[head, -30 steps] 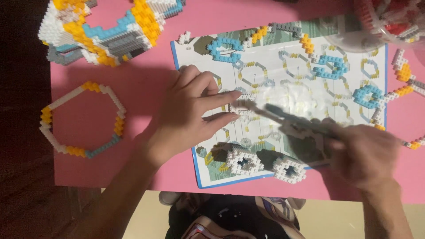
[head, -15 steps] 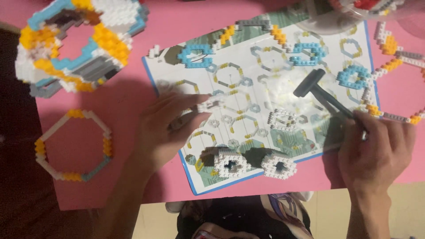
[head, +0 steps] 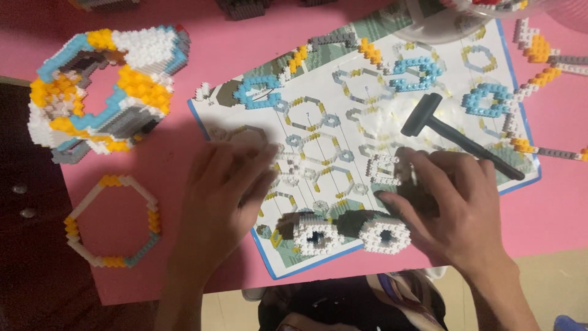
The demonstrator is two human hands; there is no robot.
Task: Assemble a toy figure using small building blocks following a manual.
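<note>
Surface: pink table (head: 184, 153) under a printed instruction sheet (head: 343, 122).
Left hand (head: 223, 196): flat, fingers spread, pressing the sheet.
Right hand (head: 453, 211): loosely curled, fingertips on a small white brick cluster (head: 386, 168).
Hammer (head: 456, 138): small and black, lying just beyond the right hand.

Warm, fairly dim indoor light falls from above. The left hand (head: 223, 196) throws a soft shadow onto the pink table (head: 184, 141) beside it. Glare whitens the instruction sheet (head: 367, 122) above the right hand (head: 453, 208). Motion blur softens both hands.
</note>
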